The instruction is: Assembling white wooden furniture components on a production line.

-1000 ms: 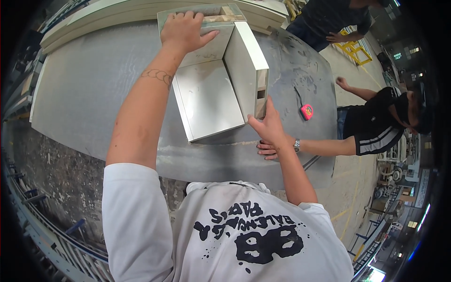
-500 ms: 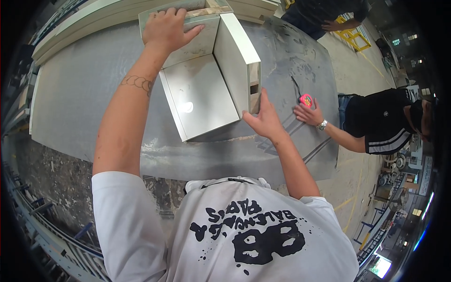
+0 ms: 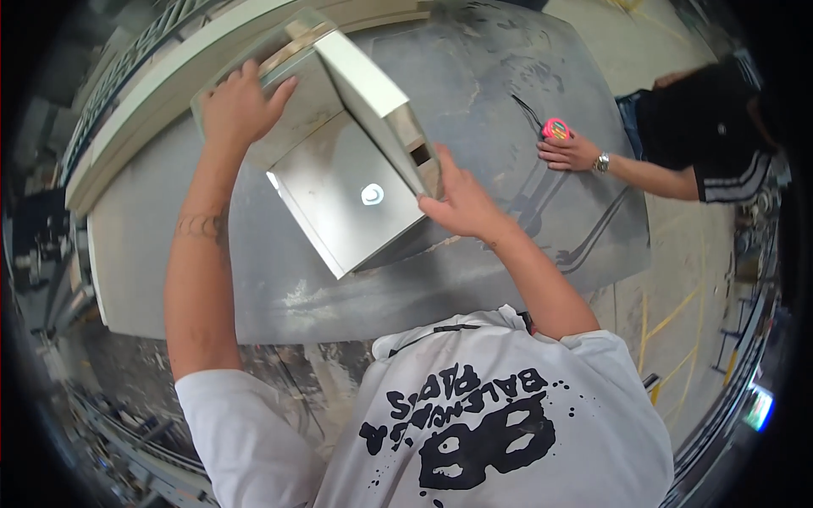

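Note:
An open box of white panels (image 3: 339,203) rests on the grey-topped table, with a glossy bottom, a far wall and a right wall in view. My left hand (image 3: 237,106) is closed over the top edge of the far wall, thumb on its inner side. Its fingertips on the outer side are partly hidden. My right hand (image 3: 464,199) grips the near end of the right wall (image 3: 373,93), thumb inside and fingers outside. Just above those fingers, a dark square notch (image 3: 420,153) shows in that wall's end.
The grey table (image 3: 186,245) has scuffs and pale marks. To the right, a co-worker's hand (image 3: 572,152) with a wristwatch touches a pink tape measure (image 3: 555,129) with a black strap. Long pale panels (image 3: 127,127) lie along the far left side.
The box now appears turned counterclockwise, with both hands still on it and my left hand lower and further left. The whole view has also swung. The co-worker's hand stays by the tape measure.

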Demonstrator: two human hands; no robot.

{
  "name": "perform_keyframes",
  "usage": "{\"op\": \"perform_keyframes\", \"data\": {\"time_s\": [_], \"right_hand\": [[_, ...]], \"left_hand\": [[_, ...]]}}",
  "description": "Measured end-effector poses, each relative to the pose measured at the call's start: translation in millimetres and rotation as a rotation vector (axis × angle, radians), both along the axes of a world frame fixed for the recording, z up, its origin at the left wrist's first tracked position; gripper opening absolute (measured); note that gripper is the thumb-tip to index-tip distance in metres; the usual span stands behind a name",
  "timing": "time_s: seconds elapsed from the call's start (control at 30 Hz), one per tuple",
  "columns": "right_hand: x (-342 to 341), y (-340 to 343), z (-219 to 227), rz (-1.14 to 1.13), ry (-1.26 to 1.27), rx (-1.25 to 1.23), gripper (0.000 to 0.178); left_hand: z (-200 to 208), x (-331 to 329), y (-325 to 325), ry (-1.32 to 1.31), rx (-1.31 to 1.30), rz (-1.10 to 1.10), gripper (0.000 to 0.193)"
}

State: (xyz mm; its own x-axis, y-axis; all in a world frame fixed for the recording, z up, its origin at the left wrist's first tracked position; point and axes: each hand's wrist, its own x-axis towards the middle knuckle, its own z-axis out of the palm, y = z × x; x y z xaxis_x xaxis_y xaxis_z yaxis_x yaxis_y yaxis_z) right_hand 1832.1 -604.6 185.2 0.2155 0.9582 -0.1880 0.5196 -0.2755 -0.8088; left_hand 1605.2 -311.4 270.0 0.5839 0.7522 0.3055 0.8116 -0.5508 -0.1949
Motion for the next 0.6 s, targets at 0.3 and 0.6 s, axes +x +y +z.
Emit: {"op": "perform_keyframes", "data": {"time_s": [0.3,0.6], "right_hand": [[-21.7,8.4,-23.7,-0.198,-0.008,0.339,0.062],[-22.8,8.3,-25.9,-0.199,-0.008,0.426,0.057]], "left_hand": [[3.5,11.1,-14.8,-0.068,0.108,-0.034,0.069],[12.9,14.3,-21.7,-0.022,0.047,0.025,0.07]]}}
